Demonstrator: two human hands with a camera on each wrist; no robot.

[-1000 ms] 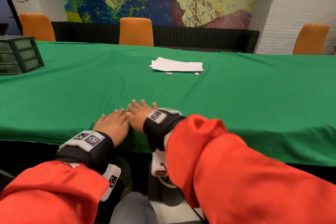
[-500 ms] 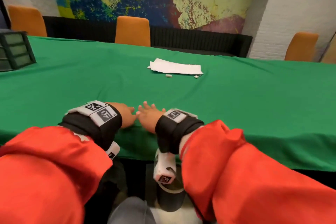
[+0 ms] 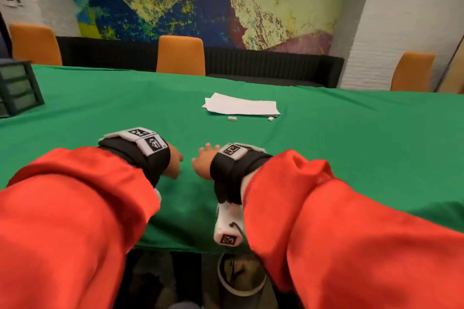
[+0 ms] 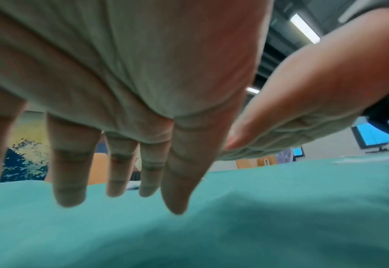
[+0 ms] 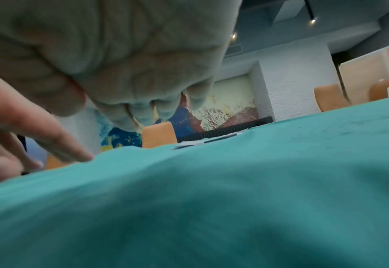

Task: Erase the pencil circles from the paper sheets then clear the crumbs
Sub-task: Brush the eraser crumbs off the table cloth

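The paper sheets (image 3: 241,107) lay in a loose stack at about 12 o'clock from me, well out on the green tablecloth (image 3: 351,158), and from where I watched I could not make out any pencil circles on them. Just beside the stack's near edge sat 2 small white pieces: the left eraser (image 3: 232,118) toward 11 o'clock of the edge's middle, and the right eraser (image 3: 270,119) off the stack's near right corner. I took them for erasers, though they were too small to be sure.

My left hand (image 3: 173,160) hung over the cloth near the table's front edge, fingers straight and slightly apart in the left wrist view, holding nothing. My right hand (image 3: 203,162) was just beside it at 3 o'clock, fingers loosely bent with the tips pointed down at the cloth, also holding nothing; the thumb reached toward the cloth, but I could not tell if it touched.

I judged the task not begun, and the step in hand was the reach to 12 o'clock. To do it well I meant to send the right hand for the nearer eraser and pinch it by its long sides, while the left hand went flat onto the top sheet to pin it. The sheets looked light and loosely stacked, so rubbing without a holding hand would likely skid or crease them.
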